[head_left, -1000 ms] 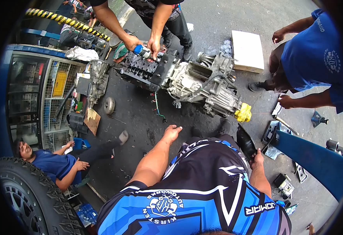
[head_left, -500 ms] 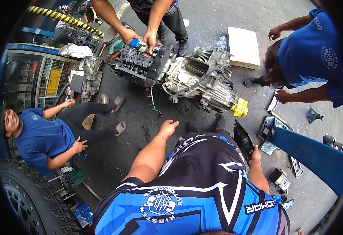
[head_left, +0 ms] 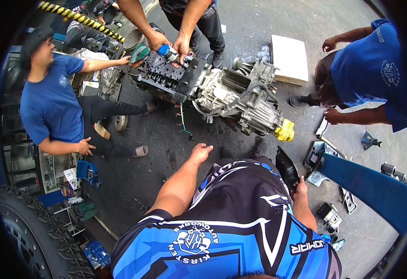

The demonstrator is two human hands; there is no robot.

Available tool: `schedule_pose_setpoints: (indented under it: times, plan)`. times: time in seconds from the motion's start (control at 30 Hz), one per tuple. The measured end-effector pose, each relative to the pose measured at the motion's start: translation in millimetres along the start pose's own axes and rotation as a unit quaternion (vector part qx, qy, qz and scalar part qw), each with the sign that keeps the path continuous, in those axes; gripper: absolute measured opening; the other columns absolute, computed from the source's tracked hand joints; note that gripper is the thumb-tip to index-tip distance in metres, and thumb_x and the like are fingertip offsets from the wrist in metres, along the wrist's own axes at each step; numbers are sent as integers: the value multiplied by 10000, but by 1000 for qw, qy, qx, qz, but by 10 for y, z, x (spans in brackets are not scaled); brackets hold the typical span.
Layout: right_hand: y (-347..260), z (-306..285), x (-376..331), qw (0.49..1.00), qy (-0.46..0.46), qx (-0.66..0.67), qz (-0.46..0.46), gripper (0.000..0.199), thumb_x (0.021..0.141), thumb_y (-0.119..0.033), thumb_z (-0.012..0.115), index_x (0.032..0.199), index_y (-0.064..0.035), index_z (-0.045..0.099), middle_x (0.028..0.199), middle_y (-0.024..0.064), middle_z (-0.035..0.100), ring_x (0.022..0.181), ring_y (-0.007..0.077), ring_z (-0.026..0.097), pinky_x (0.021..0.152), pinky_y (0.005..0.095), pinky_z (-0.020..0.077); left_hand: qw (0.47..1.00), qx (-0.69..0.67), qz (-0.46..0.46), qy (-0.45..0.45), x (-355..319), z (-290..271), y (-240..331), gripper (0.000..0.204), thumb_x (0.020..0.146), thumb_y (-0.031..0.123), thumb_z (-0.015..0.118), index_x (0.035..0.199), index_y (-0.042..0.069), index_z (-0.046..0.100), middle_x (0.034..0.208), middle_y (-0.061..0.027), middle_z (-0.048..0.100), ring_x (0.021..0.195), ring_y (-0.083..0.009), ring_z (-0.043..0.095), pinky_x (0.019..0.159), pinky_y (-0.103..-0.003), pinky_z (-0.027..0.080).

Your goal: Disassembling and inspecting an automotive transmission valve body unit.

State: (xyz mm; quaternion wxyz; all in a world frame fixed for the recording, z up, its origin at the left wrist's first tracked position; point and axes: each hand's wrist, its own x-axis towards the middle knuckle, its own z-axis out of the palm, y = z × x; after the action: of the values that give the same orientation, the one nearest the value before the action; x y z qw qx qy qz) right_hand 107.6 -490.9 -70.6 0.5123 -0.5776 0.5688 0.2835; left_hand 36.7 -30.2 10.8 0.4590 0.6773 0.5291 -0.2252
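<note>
My left hand hangs in front of me over the dark floor, loosely curled, with nothing visible in it. By my right side, my right hand grips a black, curved, shiny part like a cover or pan; it hangs upright beside my leg. Ahead of me an engine block joins a silver gearbox, with a yellow wrapping around its right end. Over the block, a co-worker's hands hold a blue-and-grey power tool.
On the left, a person in a blue shirt reaches a green cloth toward the engine. Another person stands right, near a white box. A blue beam crosses low right. A large tire stands lower left.
The person on the left has risen from a lower, leaned-back position and now reaches toward the engine with a green cloth. My hands have hardly moved.
</note>
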Motion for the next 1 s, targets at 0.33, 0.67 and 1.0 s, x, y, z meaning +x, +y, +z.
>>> schedule_pose_setpoints:
  times: [0.33,0.67,1.0]
  plan:
    - [23,26,-15,1000,4,15,-8,420,849,-542,494,652,-172,453,546,-42,431,476,126,394,446,281,291,999,39,21,9,109,-20,-87,586,780,321,646,1228,-16,475,1237,-223,499,1164,-313,479,967,-353,380]
    - [6,67,-67,1000,9,9,-19,432,843,-551,498,638,-173,453,532,-43,435,465,134,396,495,311,301,999,15,30,3,351,34,-356,605,783,336,637,1235,-26,466,1246,-221,492,1177,-307,470,980,-341,370]
    - [-43,96,-100,999,-20,-13,-28,418,846,-550,490,635,-190,454,536,-52,417,500,133,409,524,320,299,999,6,34,3,311,-45,-323,607,781,333,632,1235,-33,464,1259,-223,480,1187,-313,457,992,-349,358]
